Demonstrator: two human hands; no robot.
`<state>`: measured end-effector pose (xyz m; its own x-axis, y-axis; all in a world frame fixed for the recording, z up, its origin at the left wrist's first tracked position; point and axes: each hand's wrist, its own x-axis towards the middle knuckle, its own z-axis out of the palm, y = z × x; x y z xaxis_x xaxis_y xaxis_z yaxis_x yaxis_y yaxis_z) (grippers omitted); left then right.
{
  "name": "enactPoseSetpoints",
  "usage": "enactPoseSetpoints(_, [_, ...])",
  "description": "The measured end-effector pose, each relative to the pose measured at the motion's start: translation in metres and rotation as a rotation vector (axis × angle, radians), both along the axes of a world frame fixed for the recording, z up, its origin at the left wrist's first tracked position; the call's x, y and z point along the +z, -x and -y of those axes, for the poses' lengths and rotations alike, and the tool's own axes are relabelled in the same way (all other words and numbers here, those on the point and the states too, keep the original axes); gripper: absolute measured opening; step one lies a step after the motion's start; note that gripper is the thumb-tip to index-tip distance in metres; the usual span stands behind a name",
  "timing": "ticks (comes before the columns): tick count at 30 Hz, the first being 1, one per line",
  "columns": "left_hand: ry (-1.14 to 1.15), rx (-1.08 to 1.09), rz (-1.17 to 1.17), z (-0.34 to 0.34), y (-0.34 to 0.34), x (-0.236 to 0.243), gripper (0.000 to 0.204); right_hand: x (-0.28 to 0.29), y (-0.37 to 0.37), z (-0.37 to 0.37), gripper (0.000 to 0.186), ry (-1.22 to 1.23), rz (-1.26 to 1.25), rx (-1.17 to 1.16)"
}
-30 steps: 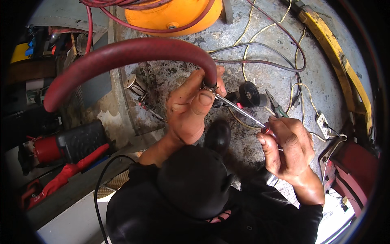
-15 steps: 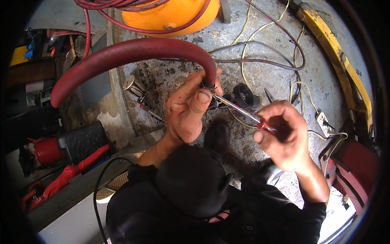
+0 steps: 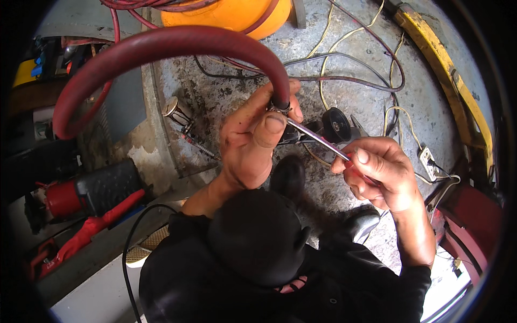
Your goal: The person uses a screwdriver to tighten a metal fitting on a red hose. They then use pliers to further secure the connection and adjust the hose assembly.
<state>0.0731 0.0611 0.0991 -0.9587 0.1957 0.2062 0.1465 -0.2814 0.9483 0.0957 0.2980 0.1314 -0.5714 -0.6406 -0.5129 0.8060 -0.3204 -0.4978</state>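
Note:
A thick red rubber hose [image 3: 167, 46] arches up and over to the left from my left hand [image 3: 249, 134]. That hand is closed around the hose's near end, thumb on top, by a metal clamp [image 3: 278, 110]. In my right hand [image 3: 385, 175] is a screwdriver [image 3: 319, 139] with a red see-through handle, gripped by curled fingers and thumb. Its shaft slants up and left, and the tip meets the clamp or lies right beside it; my thumb partly hides that spot. Just beyond the shaft, a dark part with a round black disc [image 3: 336, 124] is on the floor.
A yellow-orange tank [image 3: 231, 17] with coiled red hose stands at the far side. Cables cross the floor to a white power strip [image 3: 428, 162] at right. A yellow metal beam [image 3: 439, 70] runs along the right. A can [image 3: 171, 106] and a cluttered shelf lie left.
My right hand has rolled over and its fingers have wrapped more around the screwdriver handle. The hose's arch has shifted up and left, while my left hand stays nearly in place.

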Motion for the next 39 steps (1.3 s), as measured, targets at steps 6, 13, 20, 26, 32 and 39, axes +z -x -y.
enactPoseSetpoints(6, [0.085,0.032,0.007,0.005,0.001,-0.008,0.051,-0.002,-0.011,0.018,0.03,-0.827,-1.189,-0.245])
enactPoseSetpoints(13, [0.076,0.037,-0.003,0.002,-0.001,-0.006,0.05,-0.008,-0.018,0.019,0.029,-1.144,-1.683,-0.211])
enactPoseSetpoints(20, [0.002,-0.007,0.02,0.003,-0.001,-0.004,0.051,-0.004,-0.01,0.012,0.029,-0.138,-0.077,-0.1])
enactPoseSetpoints(26, [-0.047,0.028,0.069,0.002,-0.001,-0.006,0.051,-0.009,-0.02,0.026,0.025,-0.783,-1.215,-0.397])
enactPoseSetpoints(32, [-0.002,0.088,0.008,0.003,-0.001,-0.005,0.05,-0.013,-0.018,0.03,0.023,-1.0,-1.434,-0.38])
enactPoseSetpoints(39, [0.012,0.066,-0.017,0.004,0.002,-0.006,0.049,0.002,-0.01,0.024,0.031,-0.095,-0.081,-0.105])
